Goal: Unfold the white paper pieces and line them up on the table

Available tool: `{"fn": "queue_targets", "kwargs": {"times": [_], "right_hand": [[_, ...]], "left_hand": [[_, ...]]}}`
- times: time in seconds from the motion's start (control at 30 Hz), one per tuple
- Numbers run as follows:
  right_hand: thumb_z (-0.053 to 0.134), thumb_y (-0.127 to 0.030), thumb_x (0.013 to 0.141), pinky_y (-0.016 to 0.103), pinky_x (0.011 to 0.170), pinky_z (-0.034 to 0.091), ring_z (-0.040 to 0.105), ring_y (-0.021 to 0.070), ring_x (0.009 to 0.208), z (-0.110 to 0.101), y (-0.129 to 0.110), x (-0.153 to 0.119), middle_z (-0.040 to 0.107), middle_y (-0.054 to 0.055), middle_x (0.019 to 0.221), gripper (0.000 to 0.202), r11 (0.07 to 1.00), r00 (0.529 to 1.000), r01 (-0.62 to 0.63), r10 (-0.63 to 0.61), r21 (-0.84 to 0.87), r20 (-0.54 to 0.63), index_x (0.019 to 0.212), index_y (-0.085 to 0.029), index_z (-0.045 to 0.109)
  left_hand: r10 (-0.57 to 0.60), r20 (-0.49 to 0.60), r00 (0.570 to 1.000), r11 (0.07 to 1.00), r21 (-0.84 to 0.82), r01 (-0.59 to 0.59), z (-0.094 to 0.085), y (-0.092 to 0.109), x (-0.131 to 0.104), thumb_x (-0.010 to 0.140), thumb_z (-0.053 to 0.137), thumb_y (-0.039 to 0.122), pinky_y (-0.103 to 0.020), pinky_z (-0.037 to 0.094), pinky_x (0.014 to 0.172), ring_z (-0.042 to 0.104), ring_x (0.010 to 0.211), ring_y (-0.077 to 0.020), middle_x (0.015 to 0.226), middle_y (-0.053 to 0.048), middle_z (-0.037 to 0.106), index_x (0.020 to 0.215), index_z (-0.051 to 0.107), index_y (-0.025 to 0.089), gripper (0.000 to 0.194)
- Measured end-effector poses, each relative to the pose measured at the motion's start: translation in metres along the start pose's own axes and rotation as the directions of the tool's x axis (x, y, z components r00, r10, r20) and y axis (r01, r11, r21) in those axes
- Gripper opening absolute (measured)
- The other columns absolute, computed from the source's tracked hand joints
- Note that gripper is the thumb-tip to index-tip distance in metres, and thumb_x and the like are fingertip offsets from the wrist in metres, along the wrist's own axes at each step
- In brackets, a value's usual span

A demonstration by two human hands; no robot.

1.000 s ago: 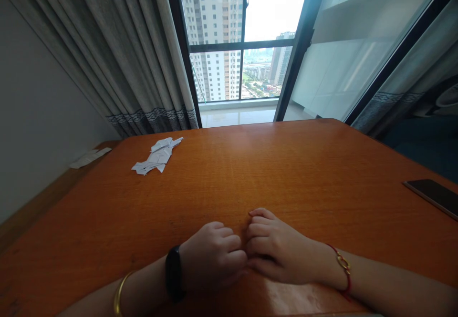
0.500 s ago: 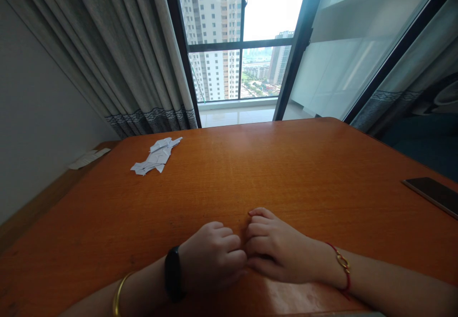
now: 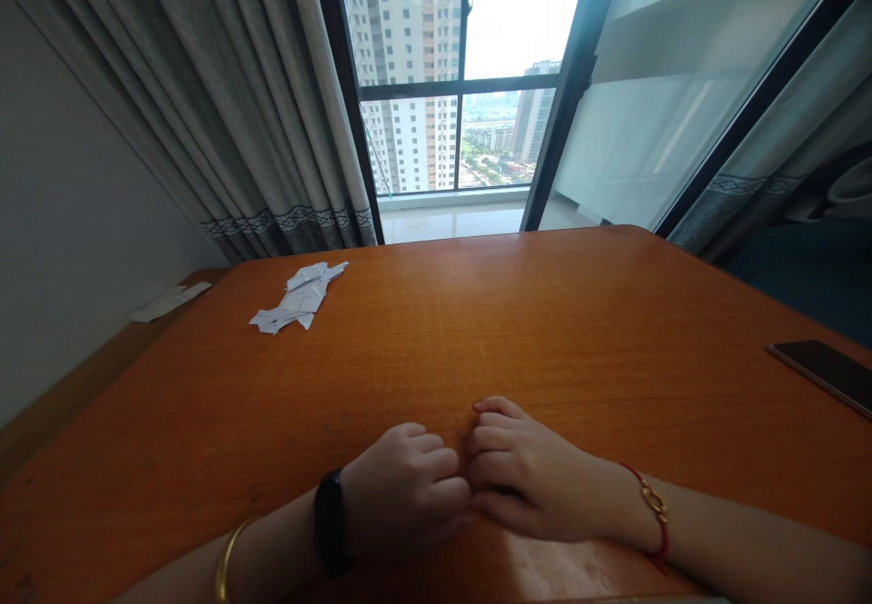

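Observation:
My left hand (image 3: pixel 407 488) rests on the wooden table (image 3: pixel 436 331) near its front edge, curled into a loose fist; nothing shows in it. Beside it lies my right hand (image 3: pixel 521 472), back up, its fingers bent and close together, with a small dark gap above the thumb and no object visible. The knuckles of the left hand meet or nearly meet the right fingertips. A black wristband (image 3: pixel 331 522) and a gold bangle (image 3: pixel 230 563) are on the left arm. Around the right wrist goes a red cord bracelet (image 3: pixel 654 500) with a gold piece.
Torn white paper pieces (image 3: pixel 300 297) lie in a heap on the far left of the table. A dark phone-like slab (image 3: pixel 831 370) sits at the right edge. More pale paper (image 3: pixel 170 302) is by the left wall. Beyond stand a curtain (image 3: pixel 272 113) and glass doors.

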State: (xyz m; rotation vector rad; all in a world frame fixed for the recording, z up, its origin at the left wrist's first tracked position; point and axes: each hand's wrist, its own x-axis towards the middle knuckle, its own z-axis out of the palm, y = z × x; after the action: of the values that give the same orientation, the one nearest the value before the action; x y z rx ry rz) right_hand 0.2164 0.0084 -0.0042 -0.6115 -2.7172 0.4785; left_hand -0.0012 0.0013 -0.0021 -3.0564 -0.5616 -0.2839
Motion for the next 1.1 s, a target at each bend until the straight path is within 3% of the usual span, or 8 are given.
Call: {"fn": "queue_targets", "kwargs": {"times": [1.1], "right_hand": [[0.052, -0.029, 0.091, 0.038, 0.097, 0.028, 0.051, 0.0148, 0.084, 0.0005, 0.0013, -0.0002, 0.062, 0.001, 0.08, 0.019, 1.0, 1.0, 0.002, -0.002, 0.004, 0.0, 0.08, -0.02, 0.063]], "left_hand": [[-0.005, -0.001, 1.0, 1.0, 0.005, 0.005, -0.0004, 0.0002, 0.0004, 0.092, 0.048, 0.032, -0.034, 0.031, 0.057, 0.048, 0.064, -0.0157, 0.072, 0.002, 0.056, 0.076, 0.046, 0.021, 0.02]]}}
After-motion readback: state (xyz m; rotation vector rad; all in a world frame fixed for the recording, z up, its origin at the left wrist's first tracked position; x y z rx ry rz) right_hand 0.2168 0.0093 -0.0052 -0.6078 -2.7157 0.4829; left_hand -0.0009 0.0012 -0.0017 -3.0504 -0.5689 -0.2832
